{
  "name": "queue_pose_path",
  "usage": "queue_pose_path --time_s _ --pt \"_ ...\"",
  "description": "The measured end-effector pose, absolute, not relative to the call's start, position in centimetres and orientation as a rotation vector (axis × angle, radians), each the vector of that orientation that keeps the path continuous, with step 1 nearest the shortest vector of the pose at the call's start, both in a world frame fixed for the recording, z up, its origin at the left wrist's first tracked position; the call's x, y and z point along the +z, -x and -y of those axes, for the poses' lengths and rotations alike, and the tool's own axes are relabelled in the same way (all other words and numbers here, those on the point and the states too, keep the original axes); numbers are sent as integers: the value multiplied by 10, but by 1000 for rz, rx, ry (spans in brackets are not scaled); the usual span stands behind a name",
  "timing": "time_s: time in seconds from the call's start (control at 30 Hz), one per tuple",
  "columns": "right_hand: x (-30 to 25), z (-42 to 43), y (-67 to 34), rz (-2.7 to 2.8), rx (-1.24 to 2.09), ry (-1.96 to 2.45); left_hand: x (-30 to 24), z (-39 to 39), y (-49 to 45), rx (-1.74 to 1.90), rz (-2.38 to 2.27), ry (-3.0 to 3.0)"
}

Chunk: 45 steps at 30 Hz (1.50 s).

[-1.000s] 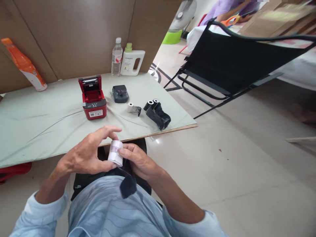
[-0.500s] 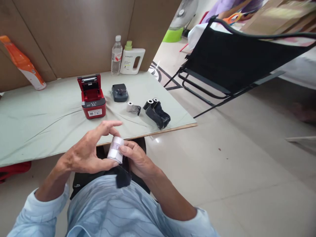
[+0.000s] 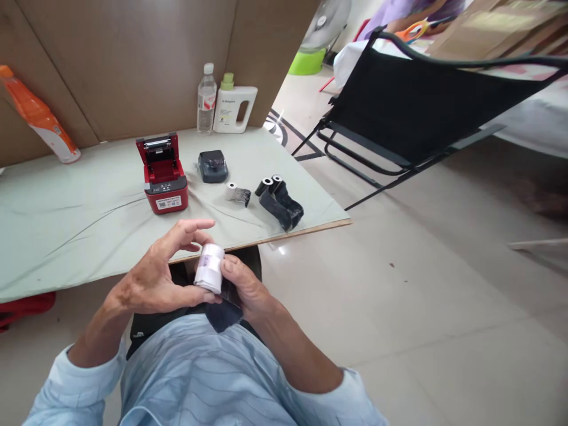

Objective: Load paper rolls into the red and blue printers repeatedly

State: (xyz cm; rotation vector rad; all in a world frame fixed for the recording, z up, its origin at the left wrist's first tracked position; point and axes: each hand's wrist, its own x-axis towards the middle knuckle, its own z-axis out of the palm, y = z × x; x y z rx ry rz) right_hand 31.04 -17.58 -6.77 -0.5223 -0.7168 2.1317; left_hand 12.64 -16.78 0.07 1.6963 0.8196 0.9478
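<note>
Both hands hold one small white paper roll (image 3: 209, 267) over my lap, just in front of the table edge. My left hand (image 3: 156, 278) grips it from the left with the thumb under it and the index finger lifted above. My right hand (image 3: 243, 286) pinches it from the right, and a scrap of black wrapping (image 3: 222, 315) hangs below. On the table (image 3: 66, 219) stands a red label printer (image 3: 163, 175) with its lid open. Beside it lie a dark grey device (image 3: 213, 166), a loose white roll (image 3: 234, 193) and black-wrapped rolls (image 3: 279, 201).
An orange bottle (image 3: 38, 121) leans on the wooden wall at the back left. A water bottle (image 3: 206, 100) and a white jug (image 3: 233, 106) stand at the table's back. A black folding chair (image 3: 421, 106) is on the tiled floor to the right, a fan (image 3: 319, 35) behind.
The roll has turned slightly between my fingers and both hands have shifted a little. The black wrapping scrap has moved closer under my right hand. Nothing on the table moved.
</note>
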Motion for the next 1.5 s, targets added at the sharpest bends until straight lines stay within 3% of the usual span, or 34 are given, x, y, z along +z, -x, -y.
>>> queue_pose_path --time_s 0.3,0.5,0.6,0.83,1.13,1.33,1.5 --pt "-63 179 -299 621 2051 437 -35 182 -159 1238 -723 -1265" --pt "-57 171 -318 812 2102 621 16 165 -128 875 -824 -1800" --pt "-56 173 -315 793 2056 614 25 161 -125 879 -829 -1897" --pt "-56 180 -296 643 1996 505 -38 178 -163 1295 -671 -1341" --pt "-50 171 -315 811 2071 601 28 159 -120 901 -801 -1978" --pt "-51 177 -297 692 1988 550 -18 164 -140 1223 -694 -1613" --pt "-48 168 -303 782 2076 491 -28 165 -143 1253 -700 -1339"
